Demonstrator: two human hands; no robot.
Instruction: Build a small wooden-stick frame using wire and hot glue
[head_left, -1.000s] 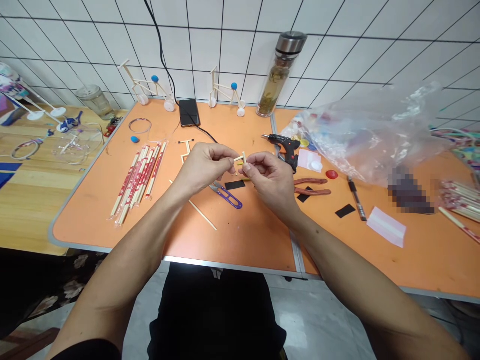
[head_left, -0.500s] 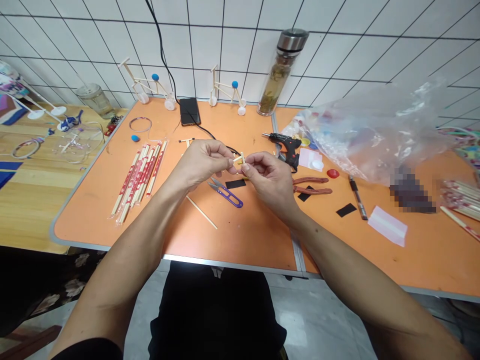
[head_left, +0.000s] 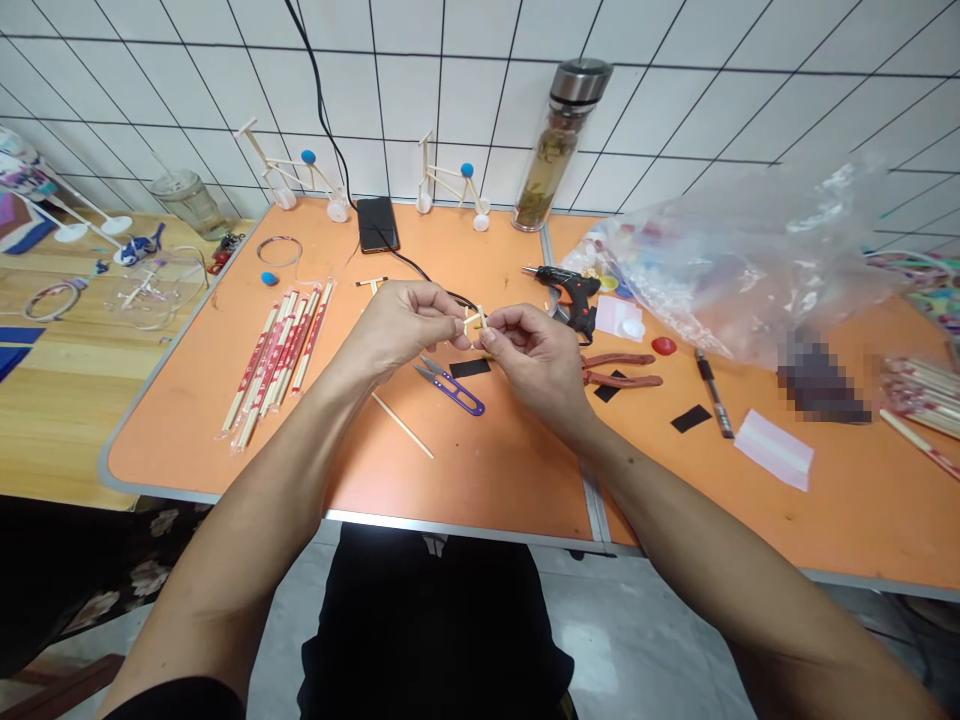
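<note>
Between my two hands, above the middle of the orange table (head_left: 510, 470), are short pale wooden stick pieces (head_left: 474, 319) that meet at an angle. My left hand (head_left: 412, 325) pinches one end between thumb and fingers. The other side is pinched by my right hand (head_left: 529, 345). Whether the pieces are joined is too small to tell. Below my hands lie purple thread snips (head_left: 459, 392) and a black rectangle (head_left: 470, 368). A thin wooden stick (head_left: 403, 426) rests nearer the table edge. Partly behind my left hand is a small stick piece with dark ends (head_left: 371, 284).
Wrapped chopsticks (head_left: 277, 355) lie left. A glue gun (head_left: 566, 292), pliers (head_left: 622, 370), a pen (head_left: 714, 395) and a large plastic bag (head_left: 742, 270) are right. Two stick bicycle models (head_left: 296, 175), a phone (head_left: 379, 224) and a glass bottle (head_left: 559, 150) stand along the tiled wall.
The stick pieces have tilted slightly between my fingers. Both hands keep their pinch in nearly the same place, and the view has shifted very little.
</note>
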